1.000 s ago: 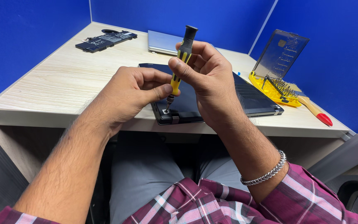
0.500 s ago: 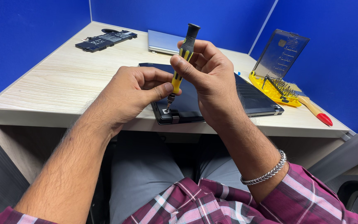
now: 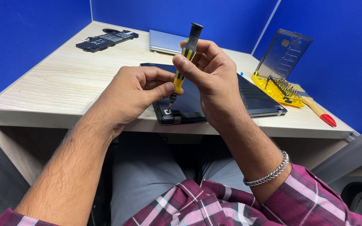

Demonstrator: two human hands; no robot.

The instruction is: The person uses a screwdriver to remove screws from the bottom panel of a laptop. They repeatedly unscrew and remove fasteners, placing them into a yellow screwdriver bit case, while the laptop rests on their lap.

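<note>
At the near worktop [image 3: 63,79] edge, a slim yellow-and-black plastic screwdriver [image 3: 184,62] (light, stiff) is pinched by the right hand [image 3: 210,79] at its ribbed handle and steadied low by the closed left hand [image 3: 135,94], tip on a dark flat laptop [image 3: 197,104].

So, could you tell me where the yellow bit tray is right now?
In the head view, the yellow bit tray sits at the desk's right side, beside the dark laptop, clear lid raised.

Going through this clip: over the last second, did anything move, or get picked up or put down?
Almost nothing visibly changed. The right hand still grips the yellow-and-black screwdriver upright, its tip on the near left corner of the dark laptop, and the left hand still steadies the shaft with its thumb. Nothing was let go. The bit case and the battery pack lie as before.
</note>
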